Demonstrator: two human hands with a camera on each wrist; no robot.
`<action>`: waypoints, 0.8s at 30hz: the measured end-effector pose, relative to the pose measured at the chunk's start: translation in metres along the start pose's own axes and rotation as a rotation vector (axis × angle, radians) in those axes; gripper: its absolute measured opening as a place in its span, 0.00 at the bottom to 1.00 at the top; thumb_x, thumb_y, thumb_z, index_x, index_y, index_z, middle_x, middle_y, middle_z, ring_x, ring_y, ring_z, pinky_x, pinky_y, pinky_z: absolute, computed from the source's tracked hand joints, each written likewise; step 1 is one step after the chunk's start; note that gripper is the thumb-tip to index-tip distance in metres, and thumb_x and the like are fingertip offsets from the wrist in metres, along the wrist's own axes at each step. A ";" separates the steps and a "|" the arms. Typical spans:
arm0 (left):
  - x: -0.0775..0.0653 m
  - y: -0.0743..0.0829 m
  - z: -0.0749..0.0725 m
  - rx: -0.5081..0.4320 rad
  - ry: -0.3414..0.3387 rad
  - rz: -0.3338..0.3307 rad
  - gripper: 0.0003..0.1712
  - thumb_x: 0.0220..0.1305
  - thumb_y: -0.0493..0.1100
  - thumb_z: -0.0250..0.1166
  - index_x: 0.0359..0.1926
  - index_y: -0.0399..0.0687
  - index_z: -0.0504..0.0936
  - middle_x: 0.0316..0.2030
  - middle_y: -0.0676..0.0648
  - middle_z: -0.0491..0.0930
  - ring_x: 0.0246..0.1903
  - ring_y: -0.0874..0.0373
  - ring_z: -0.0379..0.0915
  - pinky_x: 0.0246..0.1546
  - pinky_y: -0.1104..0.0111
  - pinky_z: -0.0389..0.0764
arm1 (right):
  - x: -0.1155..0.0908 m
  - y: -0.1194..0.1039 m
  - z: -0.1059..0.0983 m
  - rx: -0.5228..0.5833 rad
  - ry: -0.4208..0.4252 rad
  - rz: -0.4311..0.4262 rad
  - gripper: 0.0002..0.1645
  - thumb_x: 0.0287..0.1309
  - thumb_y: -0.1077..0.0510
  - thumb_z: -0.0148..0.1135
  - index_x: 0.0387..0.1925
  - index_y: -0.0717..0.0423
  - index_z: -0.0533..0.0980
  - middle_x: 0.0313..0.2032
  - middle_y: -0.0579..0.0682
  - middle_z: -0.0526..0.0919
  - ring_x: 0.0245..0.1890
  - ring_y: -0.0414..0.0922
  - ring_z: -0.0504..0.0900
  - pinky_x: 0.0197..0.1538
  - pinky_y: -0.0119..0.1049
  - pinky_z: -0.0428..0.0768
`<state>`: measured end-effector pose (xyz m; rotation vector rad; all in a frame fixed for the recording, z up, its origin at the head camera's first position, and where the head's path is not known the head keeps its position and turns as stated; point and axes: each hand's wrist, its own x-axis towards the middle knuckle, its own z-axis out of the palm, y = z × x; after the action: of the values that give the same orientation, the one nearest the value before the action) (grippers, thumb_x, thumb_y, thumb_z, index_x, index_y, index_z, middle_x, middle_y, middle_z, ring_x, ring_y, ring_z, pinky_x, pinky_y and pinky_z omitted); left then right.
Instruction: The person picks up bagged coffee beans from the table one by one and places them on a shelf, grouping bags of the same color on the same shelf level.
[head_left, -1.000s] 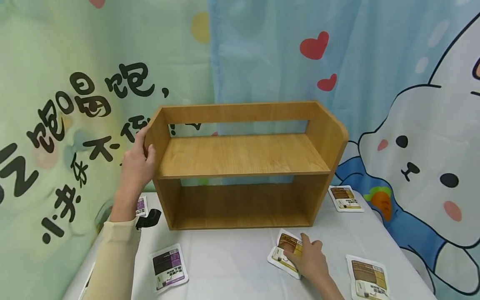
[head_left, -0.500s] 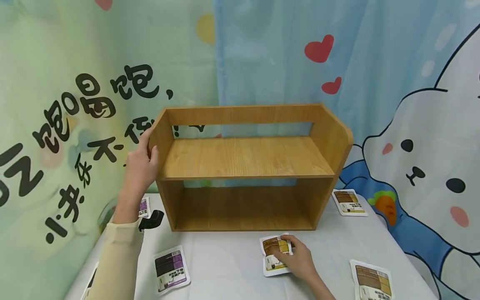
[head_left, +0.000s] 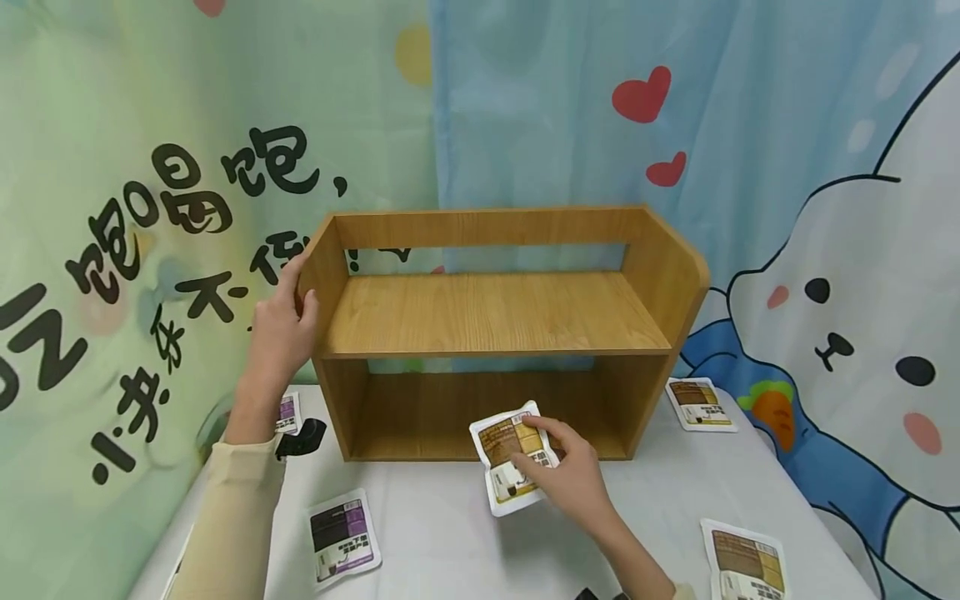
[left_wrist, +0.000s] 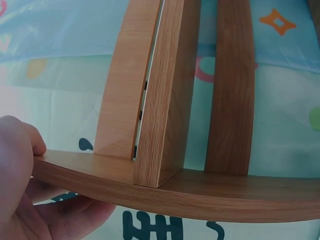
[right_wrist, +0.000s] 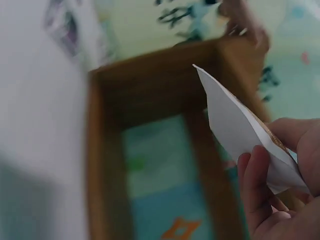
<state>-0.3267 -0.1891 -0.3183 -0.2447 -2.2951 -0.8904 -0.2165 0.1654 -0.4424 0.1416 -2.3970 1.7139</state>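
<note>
A two-tier wooden shelf (head_left: 495,312) stands on the white table, both tiers bare. My left hand (head_left: 281,337) grips the upper edge of its left side panel; in the left wrist view the thumb (left_wrist: 35,140) lies on one face and the fingers (left_wrist: 75,215) on the other. My right hand (head_left: 566,475) pinches a brown-and-white pouch (head_left: 510,454) by its right edge, thumb on the printed front. The pouch is tilted, in front of the lower tier's opening. From the right wrist its plain white back (right_wrist: 230,120) shows, with curled fingers behind it.
A purple-and-white pouch (head_left: 345,537) lies front left, and another (head_left: 288,414) is partly hidden behind the left wrist. Brown-labelled pouches lie at the right: one near the front (head_left: 746,567), one farther back (head_left: 701,405). Printed curtains (head_left: 525,100) hang behind.
My right hand has lifted the brown pouch off the table and carried it left and up towards the lower tier. The left hand keeps its grip on the side panel.
</note>
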 end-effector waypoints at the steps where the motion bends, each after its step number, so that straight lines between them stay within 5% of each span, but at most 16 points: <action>1: -0.001 -0.001 0.000 0.000 -0.008 -0.007 0.29 0.73 0.41 0.48 0.73 0.58 0.58 0.53 0.29 0.76 0.38 0.37 0.80 0.38 0.47 0.80 | 0.001 -0.008 0.001 0.015 -0.001 -0.019 0.29 0.49 0.60 0.75 0.55 0.53 0.78 0.52 0.54 0.77 0.38 0.48 0.79 0.32 0.33 0.80; 10: 0.001 -0.001 0.001 0.001 -0.001 -0.003 0.30 0.73 0.41 0.48 0.73 0.58 0.58 0.54 0.30 0.75 0.43 0.35 0.79 0.40 0.46 0.79 | 0.035 -0.071 0.013 0.099 0.045 -0.149 0.31 0.51 0.61 0.74 0.58 0.56 0.75 0.49 0.55 0.76 0.39 0.48 0.77 0.34 0.31 0.80; 17: 0.006 -0.002 0.002 0.010 0.047 0.024 0.28 0.72 0.40 0.49 0.72 0.56 0.61 0.48 0.29 0.79 0.31 0.39 0.78 0.31 0.50 0.79 | 0.077 -0.117 0.028 0.144 0.077 -0.111 0.35 0.46 0.59 0.77 0.58 0.56 0.76 0.44 0.57 0.73 0.34 0.47 0.78 0.30 0.32 0.80; 24: 0.001 -0.003 0.003 0.001 0.025 -0.008 0.29 0.72 0.40 0.48 0.72 0.57 0.60 0.50 0.29 0.78 0.40 0.36 0.80 0.37 0.47 0.80 | 0.113 -0.149 0.046 0.149 0.068 -0.082 0.35 0.48 0.56 0.76 0.59 0.56 0.74 0.46 0.55 0.74 0.39 0.46 0.76 0.31 0.31 0.79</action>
<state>-0.3298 -0.1898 -0.3210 -0.2233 -2.2744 -0.8913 -0.3036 0.0770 -0.2951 0.1962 -2.1839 1.8288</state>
